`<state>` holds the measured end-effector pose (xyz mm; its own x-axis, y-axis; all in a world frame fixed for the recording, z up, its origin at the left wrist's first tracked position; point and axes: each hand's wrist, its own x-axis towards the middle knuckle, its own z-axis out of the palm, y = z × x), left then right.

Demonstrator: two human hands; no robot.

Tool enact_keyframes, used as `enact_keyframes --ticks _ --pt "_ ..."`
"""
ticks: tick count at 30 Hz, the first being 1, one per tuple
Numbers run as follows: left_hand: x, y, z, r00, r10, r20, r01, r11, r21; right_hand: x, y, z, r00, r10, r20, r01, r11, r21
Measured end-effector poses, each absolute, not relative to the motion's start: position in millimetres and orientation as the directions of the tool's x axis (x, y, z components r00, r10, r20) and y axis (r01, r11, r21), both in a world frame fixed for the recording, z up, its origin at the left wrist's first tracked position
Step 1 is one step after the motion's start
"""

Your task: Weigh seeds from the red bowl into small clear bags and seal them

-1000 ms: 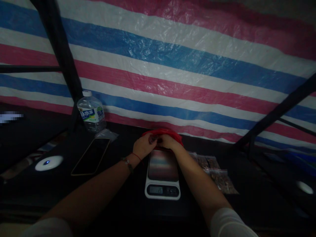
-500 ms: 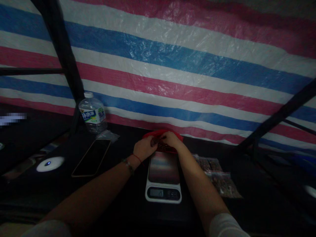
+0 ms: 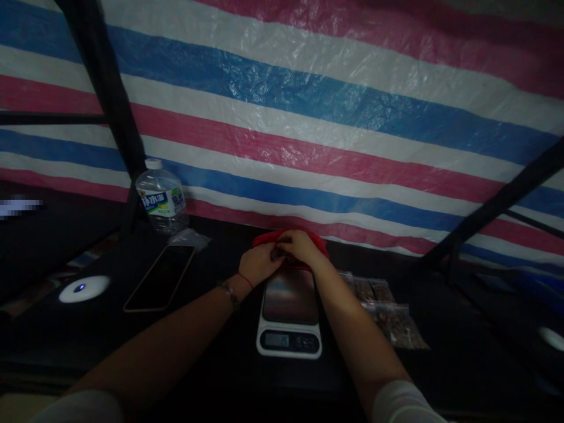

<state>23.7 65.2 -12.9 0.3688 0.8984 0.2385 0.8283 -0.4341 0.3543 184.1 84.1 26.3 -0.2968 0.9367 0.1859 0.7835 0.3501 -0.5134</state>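
The open red bag (image 3: 318, 241) lies on the dark desk (image 3: 220, 376), at the far end of the white scale (image 3: 288, 346), with small dark pieces (image 3: 294, 259) in it. Both hands reach in at its near side. The fingers of the left hand (image 3: 257, 264) are bent at a small dark bundle (image 3: 277, 254), beside the pieces; whether they clamp it is too dim to tell. The fingers of the right hand (image 3: 300, 245) curl down over the pieces, tips pointing towards the left hand; I cannot tell whether they are together or apart.

The scale's display is lit. Right of it, partly behind the right forearm, lie filled clear bags (image 3: 399, 326). To the left are a phone (image 3: 162, 279), a white oval device (image 3: 84, 289) and a clear plastic bag (image 3: 191, 238) near an upright bottle (image 3: 162, 202). A striped sheet (image 3: 308, 111) hangs behind the desk.
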Motion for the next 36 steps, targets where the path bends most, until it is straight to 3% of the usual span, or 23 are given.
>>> enact_keyframes --ticks 13,15,18,21,28,36 --pt "24.2 66.1 -14.8 0.304 0.932 0.196 0.847 -0.358 0.393 192.3 83.5 34.0 -0.288 0.932 0.221 0.832 0.358 -0.424" --pt "24.1 65.2 -13.3 0.284 0.94 0.189 0.849 -0.338 0.406 199.0 82.5 33.9 -0.282 0.943 0.174 0.876 0.327 -0.354" --pt "24.5 64.2 -10.6 0.255 0.952 0.169 0.852 -0.304 0.427 204.9 81.2 28.8 -0.329 0.944 -0.017 0.909 0.311 -0.278" --pt "25.0 64.2 -9.7 0.246 0.957 0.153 0.855 -0.288 0.432 202.5 81.4 18.6 -0.402 0.902 -0.158 0.888 0.342 -0.308" --pt "23.5 67.7 -15.2 0.268 0.948 0.174 0.847 -0.317 0.427 192.1 82.1 4.9 -0.342 0.928 -0.151 0.924 0.303 -0.232" --pt "24.1 67.4 -14.4 0.26 0.952 0.162 0.857 -0.305 0.415 193.7 80.2 5.3 -0.32 0.934 -0.159 0.93 0.278 -0.239"
